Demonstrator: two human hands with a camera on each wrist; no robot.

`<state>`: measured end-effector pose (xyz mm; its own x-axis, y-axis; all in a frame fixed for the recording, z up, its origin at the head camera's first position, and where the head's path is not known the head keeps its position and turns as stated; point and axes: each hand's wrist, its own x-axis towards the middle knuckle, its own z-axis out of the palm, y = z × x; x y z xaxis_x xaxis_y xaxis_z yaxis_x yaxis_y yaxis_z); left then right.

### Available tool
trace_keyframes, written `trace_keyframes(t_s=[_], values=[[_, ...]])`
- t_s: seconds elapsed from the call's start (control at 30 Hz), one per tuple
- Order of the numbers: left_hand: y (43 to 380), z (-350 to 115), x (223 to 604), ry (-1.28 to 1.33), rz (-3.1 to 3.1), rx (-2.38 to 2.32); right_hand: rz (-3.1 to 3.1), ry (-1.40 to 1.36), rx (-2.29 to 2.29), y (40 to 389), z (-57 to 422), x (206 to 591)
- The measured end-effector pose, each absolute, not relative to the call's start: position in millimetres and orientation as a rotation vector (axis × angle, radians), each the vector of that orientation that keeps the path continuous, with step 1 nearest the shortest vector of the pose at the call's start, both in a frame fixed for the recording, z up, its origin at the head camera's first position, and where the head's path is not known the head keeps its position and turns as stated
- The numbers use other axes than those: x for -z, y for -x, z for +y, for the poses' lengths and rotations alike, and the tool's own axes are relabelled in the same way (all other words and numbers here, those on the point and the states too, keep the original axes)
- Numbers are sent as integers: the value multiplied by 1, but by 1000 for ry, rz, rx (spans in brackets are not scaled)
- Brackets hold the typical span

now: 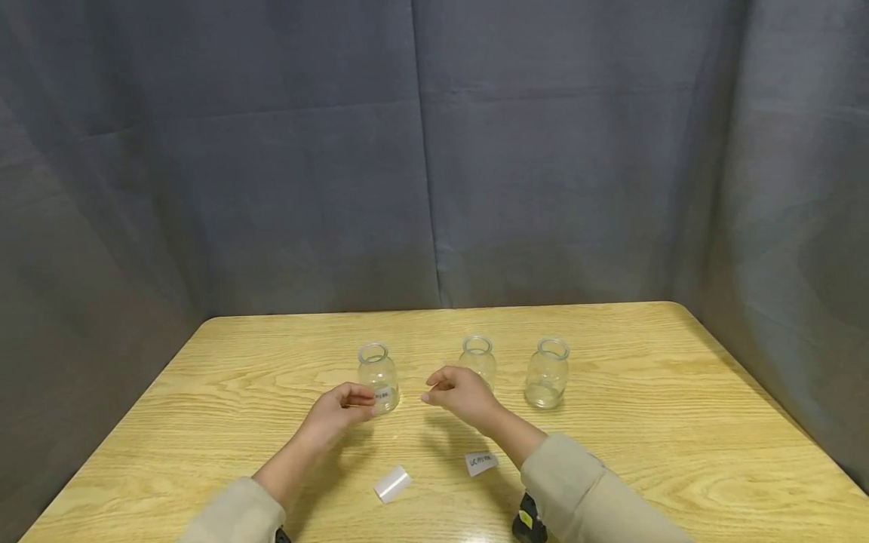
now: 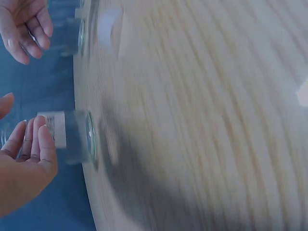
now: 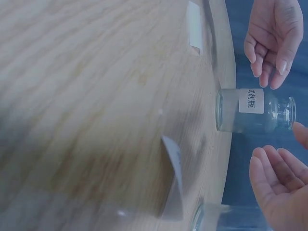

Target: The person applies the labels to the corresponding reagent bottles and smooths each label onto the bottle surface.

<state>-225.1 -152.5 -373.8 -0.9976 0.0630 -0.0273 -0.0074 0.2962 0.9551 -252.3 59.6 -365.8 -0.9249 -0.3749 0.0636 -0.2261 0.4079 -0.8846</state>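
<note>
A clear glass jar [image 1: 377, 371] stands upright on the left, with a white label [image 3: 251, 101] bearing printed characters on its side. My left hand [image 1: 336, 411] is just beside this jar, fingers loosely bent and holding nothing; the right wrist view shows a small gap between fingertips and glass. To the jar's right, my right hand [image 1: 463, 394] hovers with thumb and fingers apart and nothing between them. It partly covers a second glass jar [image 1: 478, 356] behind it. A third glass jar [image 1: 546, 378] stands farther right, without a visible label.
Two loose label pieces lie on the wooden table [image 1: 271, 354] near me: a blank-looking glossy one [image 1: 392, 483] and a folded one with writing [image 1: 481, 462]. A grey curtain [image 1: 305, 166] encloses the back and sides. A black wrist device [image 1: 529, 520] shows under the right sleeve.
</note>
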Motion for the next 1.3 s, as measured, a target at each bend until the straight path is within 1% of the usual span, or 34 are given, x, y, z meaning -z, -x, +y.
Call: trace_keyframes(t_s=[0.23,0.63,0.9,1.07,1.3], values=[[219,-136,376,-153,2321,-1865,2462,540,1566,242,73,367],[212,-116,382,-387,2099,-1810,2392,449,1614,229,93,374],[209,-98,384,-354,2010,-1822,2396,433,1591,222,108,379],[207,-89,387,-382,2005,-1776,2375,419,1598,215,116,380],[205,-77,390,-355,2002,-1732,2370,342,1598,209,124,383]])
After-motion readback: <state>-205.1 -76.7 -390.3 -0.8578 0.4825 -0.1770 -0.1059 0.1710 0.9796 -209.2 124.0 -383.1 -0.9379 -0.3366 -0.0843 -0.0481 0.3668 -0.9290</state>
